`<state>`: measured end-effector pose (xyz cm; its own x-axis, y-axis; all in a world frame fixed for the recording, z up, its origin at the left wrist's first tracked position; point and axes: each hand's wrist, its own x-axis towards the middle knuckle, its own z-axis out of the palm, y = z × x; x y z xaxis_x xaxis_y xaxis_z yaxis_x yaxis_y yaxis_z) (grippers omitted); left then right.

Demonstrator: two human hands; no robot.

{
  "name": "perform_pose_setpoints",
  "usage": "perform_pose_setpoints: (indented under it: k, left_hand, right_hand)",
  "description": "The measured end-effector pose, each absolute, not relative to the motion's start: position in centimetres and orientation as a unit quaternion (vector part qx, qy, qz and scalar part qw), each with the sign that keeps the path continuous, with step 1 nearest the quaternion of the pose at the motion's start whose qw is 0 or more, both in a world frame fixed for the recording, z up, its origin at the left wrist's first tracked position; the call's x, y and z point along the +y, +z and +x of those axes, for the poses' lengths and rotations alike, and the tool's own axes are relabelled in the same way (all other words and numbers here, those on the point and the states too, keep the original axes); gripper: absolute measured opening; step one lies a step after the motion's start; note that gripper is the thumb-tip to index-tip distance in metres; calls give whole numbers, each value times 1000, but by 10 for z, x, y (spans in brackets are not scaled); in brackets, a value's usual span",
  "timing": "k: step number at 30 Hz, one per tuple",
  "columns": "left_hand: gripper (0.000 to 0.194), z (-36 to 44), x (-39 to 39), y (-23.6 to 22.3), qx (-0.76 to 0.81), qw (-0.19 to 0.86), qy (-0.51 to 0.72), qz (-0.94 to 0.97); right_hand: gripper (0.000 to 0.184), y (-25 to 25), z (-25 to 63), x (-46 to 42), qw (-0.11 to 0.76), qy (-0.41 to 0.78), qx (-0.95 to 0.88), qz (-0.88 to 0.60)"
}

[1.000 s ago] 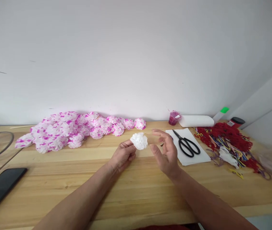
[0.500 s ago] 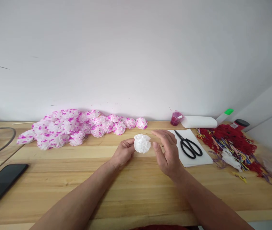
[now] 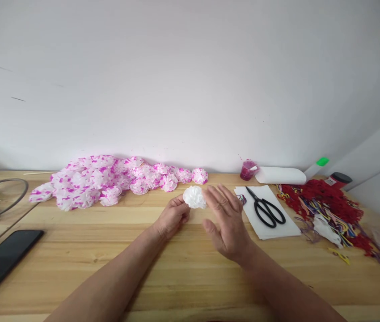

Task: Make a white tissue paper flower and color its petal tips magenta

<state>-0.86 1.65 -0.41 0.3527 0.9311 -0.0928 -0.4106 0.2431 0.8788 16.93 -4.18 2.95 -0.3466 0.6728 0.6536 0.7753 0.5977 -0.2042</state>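
A ruffled white paper flower [image 3: 194, 197] is held up over the table, its petals facing me. My left hand [image 3: 173, 215] is closed on its underside, thumb and fingers pinched together. My right hand [image 3: 227, 219] is open at the flower's right edge, back of the hand toward me, fingers outstretched and thumb apart. Its fingertips reach the petals; whether they press on them I cannot tell. Behind the hands lies a heap of similar flowers with magenta-tipped petals [image 3: 86, 183], trailing off to a single dyed flower [image 3: 200, 175] by the wall.
To the right, black-handled scissors [image 3: 266, 210] rest on white paper sheets [image 3: 260, 230]. Behind stand a cup of magenta liquid [image 3: 247, 171] and a white roll [image 3: 280, 175]. Red and coloured yarn [image 3: 331, 201] lies at far right. A black phone [image 3: 7, 259] and a grey cable [image 3: 19, 183] are left.
My right hand has moved left to the flower's edge and turned its back toward me, fingers spreading. The flower has tipped and shifted slightly up and left in my left hand.
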Motion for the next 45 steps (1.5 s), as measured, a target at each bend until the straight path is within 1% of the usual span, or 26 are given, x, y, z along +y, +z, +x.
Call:
perform_pose_setpoints:
  k: [2, 4, 7, 9, 11, 14, 16, 19, 21, 24, 26, 29, 32, 35, 37, 40, 43, 45]
  left_hand:
    - [13, -8, 16, -4, 327, 717, 463, 405]
    - [14, -8, 15, -3, 331, 720, 464, 396]
    - [17, -7, 15, -1, 331, 723, 466, 387]
    - [17, -7, 15, -1, 330, 721, 460, 399]
    - [16, -7, 15, -1, 330, 715, 452, 419]
    - [17, -7, 15, -3, 321, 711, 445, 439]
    - [16, -6, 15, -4, 311, 717, 440, 441]
    - [15, -7, 16, -6, 304, 725, 427, 447]
    - [14, -8, 16, -6, 305, 726, 421, 450]
    - [15, -8, 16, -7, 307, 732, 417, 444]
    - [16, -8, 17, -8, 301, 737, 423, 434]
    - [17, -8, 19, -9, 296, 742, 441, 409]
    - [19, -8, 20, -9, 302, 747, 442, 395]
    - [17, -8, 21, -10, 297, 751, 437, 396]
    - [15, -8, 21, -10, 292, 753, 439, 394]
    - [15, -9, 22, -10, 292, 752, 441, 393]
    - [16, -9, 20, -9, 285, 752, 422, 420]
    - [17, -10, 18, -8, 269, 745, 397, 463]
  right_hand:
    - [63, 30, 164, -46, 337, -72, -843, -414]
    - [53, 30, 159, -49, 322, -76, -857, -395]
    - [41, 31, 157, -52, 341, -76, -862, -368]
    - [43, 32, 160, -52, 372, -75, -853, -359]
    - [49, 32, 163, -51, 394, -73, -837, -374]
    - [53, 31, 167, -45, 388, -53, -817, -422]
    - [49, 30, 168, -41, 389, -31, -801, -453]
    - [44, 29, 170, -38, 416, -16, -768, -487]
    - [48, 30, 171, -39, 422, -12, -768, -482]
    - [55, 32, 169, -42, 397, 3, -803, -444]
    - [50, 32, 169, -44, 390, 3, -810, -438]
    - [38, 33, 170, -43, 417, -19, -785, -458]
    - [40, 34, 170, -43, 434, -28, -775, -459]
    - [42, 36, 169, -44, 428, -21, -797, -425]
    - [35, 37, 167, -45, 427, -21, -807, -407]
    - [24, 39, 168, -47, 447, -20, -803, -393]
    - [26, 40, 169, -49, 473, -19, -793, -384]
    - [34, 39, 168, -49, 472, -20, -789, -393]
